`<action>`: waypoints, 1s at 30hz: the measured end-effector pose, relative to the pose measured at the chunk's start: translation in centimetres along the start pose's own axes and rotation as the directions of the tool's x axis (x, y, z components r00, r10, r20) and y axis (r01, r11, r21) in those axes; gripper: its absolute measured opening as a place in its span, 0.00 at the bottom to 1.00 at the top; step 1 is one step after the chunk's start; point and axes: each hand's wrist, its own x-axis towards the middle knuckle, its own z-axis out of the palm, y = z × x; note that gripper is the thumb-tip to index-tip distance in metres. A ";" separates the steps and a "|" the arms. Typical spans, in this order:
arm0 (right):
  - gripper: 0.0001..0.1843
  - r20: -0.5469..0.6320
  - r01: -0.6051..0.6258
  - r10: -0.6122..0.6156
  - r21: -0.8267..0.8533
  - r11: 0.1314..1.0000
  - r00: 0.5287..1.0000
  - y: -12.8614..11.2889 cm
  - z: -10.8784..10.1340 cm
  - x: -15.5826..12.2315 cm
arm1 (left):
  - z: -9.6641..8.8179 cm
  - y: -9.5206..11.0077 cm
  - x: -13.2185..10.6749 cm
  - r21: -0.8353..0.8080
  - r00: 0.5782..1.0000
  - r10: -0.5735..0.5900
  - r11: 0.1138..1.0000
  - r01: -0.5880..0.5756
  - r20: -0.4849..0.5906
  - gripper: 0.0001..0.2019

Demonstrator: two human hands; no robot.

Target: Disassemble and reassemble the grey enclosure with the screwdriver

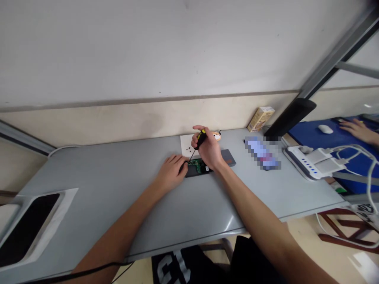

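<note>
A screwdriver (pixel 201 139) with a black and yellow handle is gripped in my right hand (pixel 211 152). Its thin shaft slants down to the left, and the tip meets the upper left part of a green circuit board (pixel 199 167). That board sits inside an opened dark casing (pixel 192 171) lying flat on the desk. My left hand (pixel 172 170) holds the casing's left end, fingers along the far side and thumb nearer me. Behind the casing, several small dark screws lie on a white paper (pixel 186 141). A grey flat piece (pixel 228 157) shows beyond my right wrist.
On the grey desk (pixel 97 177), a tablet-like black slab (pixel 29 227) lies at left. To the right are a blurred phone (pixel 262 153), a yellow carton (pixel 261 119) and a power strip (pixel 308 163) with cables. Another person's hand (pixel 357 130) rests near a white mouse (pixel 325 129).
</note>
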 end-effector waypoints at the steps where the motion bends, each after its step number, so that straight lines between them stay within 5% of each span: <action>1: 0.21 0.012 -0.008 0.008 0.009 1.000 1.000 -0.2 -0.1 -0.1 | 0.0 0.0 0.0 -0.004 1.000 0.002 1.000 -0.002 0.000 0.12; 9: 0.26 -0.047 0.084 -0.093 -0.159 0.984 0.995 0.5 -0.3 0.0 | 0.0 0.0 0.0 0.015 1.000 -0.005 1.000 0.005 0.010 0.12; 21: 0.22 0.038 0.061 -0.058 -0.084 0.995 0.998 0.7 -0.9 0.1 | -0.1 0.0 -0.1 0.005 1.000 0.002 1.000 -0.002 0.006 0.11; 30: 0.23 -0.014 0.110 -0.111 -0.066 0.992 0.994 1.0 -0.4 0.4 | 0.0 0.1 0.0 0.014 1.000 -0.002 1.000 0.002 0.015 0.11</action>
